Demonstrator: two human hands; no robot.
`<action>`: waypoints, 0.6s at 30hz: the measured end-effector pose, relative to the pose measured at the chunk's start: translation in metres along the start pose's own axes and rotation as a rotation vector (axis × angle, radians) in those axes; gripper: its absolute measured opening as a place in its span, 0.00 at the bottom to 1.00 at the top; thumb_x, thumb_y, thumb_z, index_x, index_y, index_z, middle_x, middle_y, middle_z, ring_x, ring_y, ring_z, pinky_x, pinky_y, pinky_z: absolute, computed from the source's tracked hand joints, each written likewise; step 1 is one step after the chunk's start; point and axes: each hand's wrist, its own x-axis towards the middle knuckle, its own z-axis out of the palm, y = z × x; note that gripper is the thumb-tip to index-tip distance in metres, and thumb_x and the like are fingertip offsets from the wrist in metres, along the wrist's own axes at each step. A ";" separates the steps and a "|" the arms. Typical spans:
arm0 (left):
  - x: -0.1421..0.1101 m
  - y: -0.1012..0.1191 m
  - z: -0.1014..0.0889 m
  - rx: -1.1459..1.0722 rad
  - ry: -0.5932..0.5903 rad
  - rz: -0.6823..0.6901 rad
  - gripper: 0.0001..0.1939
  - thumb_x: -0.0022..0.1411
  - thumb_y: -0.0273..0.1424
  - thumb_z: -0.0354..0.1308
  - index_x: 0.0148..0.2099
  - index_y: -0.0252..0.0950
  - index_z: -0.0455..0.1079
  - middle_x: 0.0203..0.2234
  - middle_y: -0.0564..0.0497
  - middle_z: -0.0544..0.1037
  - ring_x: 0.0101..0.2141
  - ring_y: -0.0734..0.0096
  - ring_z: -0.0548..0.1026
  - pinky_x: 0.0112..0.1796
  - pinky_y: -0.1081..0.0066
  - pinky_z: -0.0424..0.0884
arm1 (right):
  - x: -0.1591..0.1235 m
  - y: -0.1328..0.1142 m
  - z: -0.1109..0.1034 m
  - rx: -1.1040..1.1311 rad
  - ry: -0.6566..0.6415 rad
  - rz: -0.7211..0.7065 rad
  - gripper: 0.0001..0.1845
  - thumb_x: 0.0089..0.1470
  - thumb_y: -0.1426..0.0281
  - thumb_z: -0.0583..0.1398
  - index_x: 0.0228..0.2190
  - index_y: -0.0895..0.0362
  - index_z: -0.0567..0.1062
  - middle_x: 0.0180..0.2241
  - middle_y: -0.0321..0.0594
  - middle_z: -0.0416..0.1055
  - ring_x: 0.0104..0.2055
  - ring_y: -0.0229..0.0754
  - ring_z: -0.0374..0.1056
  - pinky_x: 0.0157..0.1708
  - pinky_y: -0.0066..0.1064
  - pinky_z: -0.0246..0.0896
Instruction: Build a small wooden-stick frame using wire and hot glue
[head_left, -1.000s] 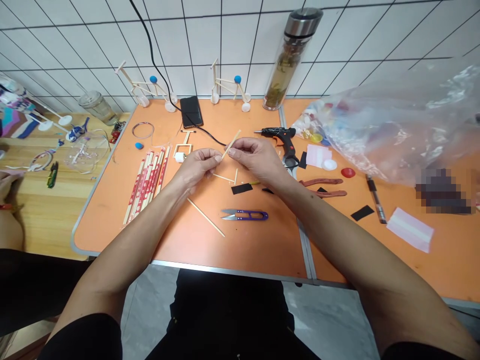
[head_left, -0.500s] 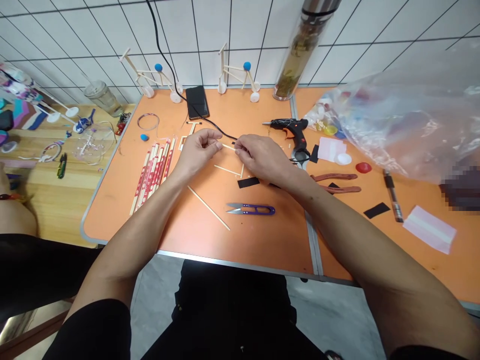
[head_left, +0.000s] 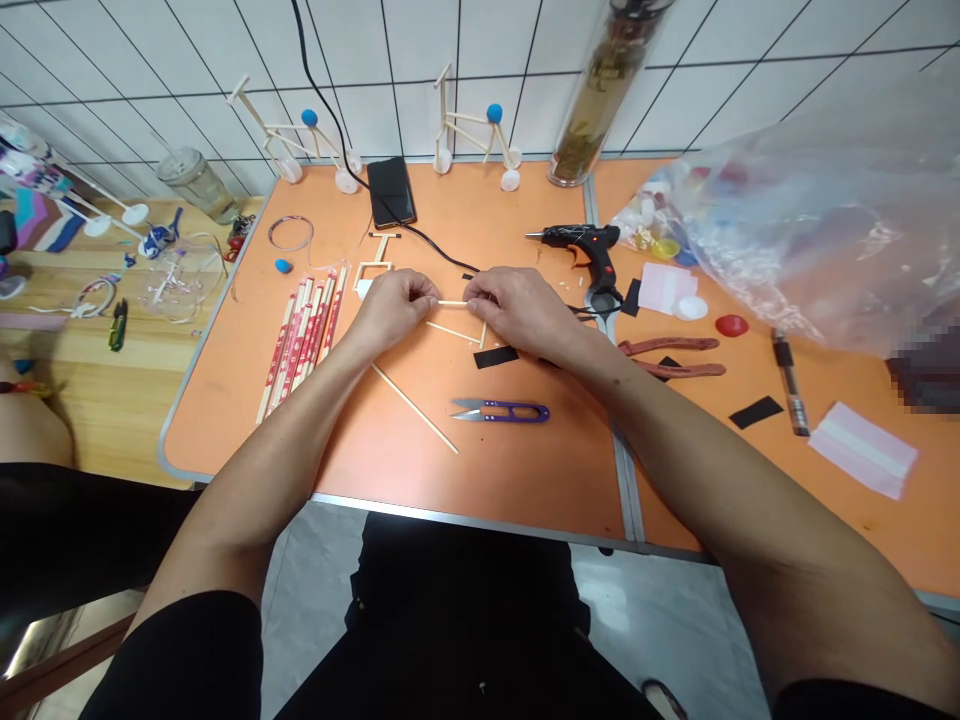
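head view down at hands [head_left: 394, 312]

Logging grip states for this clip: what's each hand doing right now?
Left hand: closed, pinching one end of a thin wooden stick.
Right hand: closed, pinching the stick's other end.

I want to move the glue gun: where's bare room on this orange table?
The orange tabletop is bare below the purple thread snips, along the front edge, and left of the wrapped chopsticks. It is crowded right of the right hand, around the hot glue gun, red-handled pliers and black strips.
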 end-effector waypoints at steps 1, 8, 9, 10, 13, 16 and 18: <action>0.000 -0.001 -0.001 0.035 0.001 0.004 0.07 0.66 0.29 0.65 0.40 0.38 0.86 0.37 0.47 0.89 0.39 0.60 0.81 0.46 0.62 0.74 | 0.000 0.001 0.000 -0.004 -0.007 -0.003 0.17 0.69 0.73 0.58 0.45 0.56 0.88 0.46 0.50 0.87 0.48 0.54 0.78 0.47 0.40 0.62; 0.000 -0.003 -0.003 0.120 -0.012 -0.011 0.06 0.62 0.27 0.67 0.37 0.39 0.86 0.40 0.45 0.89 0.40 0.57 0.81 0.47 0.60 0.76 | 0.000 0.011 -0.007 -0.024 -0.020 0.042 0.19 0.69 0.74 0.57 0.47 0.57 0.89 0.50 0.52 0.88 0.51 0.57 0.79 0.48 0.42 0.64; 0.000 -0.003 -0.003 0.128 -0.017 -0.011 0.06 0.62 0.26 0.67 0.36 0.39 0.86 0.40 0.45 0.89 0.40 0.57 0.81 0.47 0.60 0.76 | 0.000 0.013 -0.009 -0.022 -0.021 0.052 0.19 0.69 0.74 0.57 0.47 0.57 0.90 0.50 0.52 0.88 0.51 0.57 0.79 0.47 0.42 0.64; 0.000 -0.004 -0.002 0.136 -0.019 -0.009 0.06 0.61 0.25 0.67 0.36 0.39 0.86 0.40 0.45 0.88 0.40 0.57 0.81 0.47 0.60 0.76 | 0.000 0.015 -0.010 -0.018 -0.021 0.059 0.19 0.69 0.74 0.58 0.47 0.58 0.90 0.50 0.52 0.89 0.50 0.57 0.80 0.47 0.42 0.64; 0.000 -0.004 -0.001 0.146 -0.021 -0.005 0.07 0.61 0.25 0.66 0.36 0.38 0.86 0.40 0.44 0.88 0.40 0.57 0.82 0.46 0.60 0.76 | 0.000 0.020 -0.011 -0.015 -0.031 0.062 0.19 0.67 0.74 0.59 0.47 0.58 0.90 0.50 0.51 0.89 0.50 0.56 0.80 0.47 0.41 0.65; 0.000 -0.004 -0.001 0.146 -0.030 0.000 0.07 0.61 0.26 0.66 0.36 0.38 0.86 0.39 0.44 0.88 0.40 0.57 0.82 0.45 0.60 0.75 | 0.000 0.023 -0.012 -0.015 -0.047 0.045 0.18 0.67 0.74 0.60 0.46 0.57 0.91 0.48 0.50 0.89 0.49 0.55 0.80 0.47 0.41 0.65; 0.000 -0.005 -0.001 0.144 -0.033 0.007 0.07 0.61 0.26 0.66 0.35 0.38 0.86 0.39 0.44 0.87 0.39 0.57 0.82 0.45 0.60 0.75 | -0.001 0.024 -0.012 -0.008 -0.050 0.038 0.17 0.67 0.74 0.60 0.45 0.57 0.91 0.47 0.49 0.88 0.48 0.54 0.80 0.47 0.41 0.65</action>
